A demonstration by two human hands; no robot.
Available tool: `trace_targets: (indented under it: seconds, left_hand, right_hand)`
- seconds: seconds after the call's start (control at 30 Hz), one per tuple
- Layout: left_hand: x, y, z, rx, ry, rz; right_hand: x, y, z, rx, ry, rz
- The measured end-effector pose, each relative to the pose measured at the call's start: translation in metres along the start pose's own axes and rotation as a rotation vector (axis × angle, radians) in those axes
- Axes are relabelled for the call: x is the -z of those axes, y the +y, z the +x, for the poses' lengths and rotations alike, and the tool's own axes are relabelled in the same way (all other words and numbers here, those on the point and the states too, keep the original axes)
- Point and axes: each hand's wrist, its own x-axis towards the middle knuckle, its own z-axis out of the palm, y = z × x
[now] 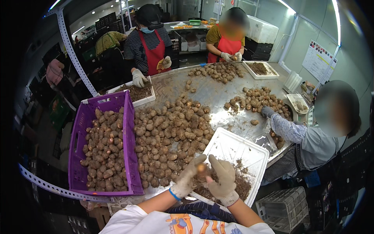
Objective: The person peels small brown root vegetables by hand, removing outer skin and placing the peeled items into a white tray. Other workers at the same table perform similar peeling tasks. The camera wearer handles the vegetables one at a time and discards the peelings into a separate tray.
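Seen from above, two gloved hands meet at the near edge of a metal tabletop (218, 95). The left hand (186, 178) and the right hand (223, 177) together hold one small brown bulb (201, 169) between them, fingers closed around it, just above a white tray (233, 150). The tray carries dark brown scraps (237, 185) heaped at its near end, under the hands.

Left of the hands, a big pile (169, 136) of the same knobbly brown bulbs lies loose on the tabletop. Touching that pile's left side, a purple crate (128, 128) leans tilted against the tabletop edge, full of more bulbs.

To the right, a seated person in a grey top reaches a gloved hand (267, 112) into a smaller heap (259, 99). Beyond, a further heap (218, 72) lies by a second white tray (260, 69) of scraps.

At the far side stand two people in red aprons. One (148, 43) rests a gloved hand on another scrap tray (138, 93); the other (228, 37) holds a bulb in both hands.
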Motion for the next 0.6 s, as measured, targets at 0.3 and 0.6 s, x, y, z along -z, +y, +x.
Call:
trace_targets:
  seconds: [0.3, 0.6]
  left_hand:
    - [0.011, -0.028, 0.008, -0.268, 0.0, 0.464]
    - [-0.005, 0.016, 0.013, 0.162, 0.006, 0.434]
  right_hand:
    - [-0.013, -0.009, 0.022, -0.36, -0.377, -0.215]
    - [-0.025, 0.005, 0.009, -0.375, -0.158, 0.049]
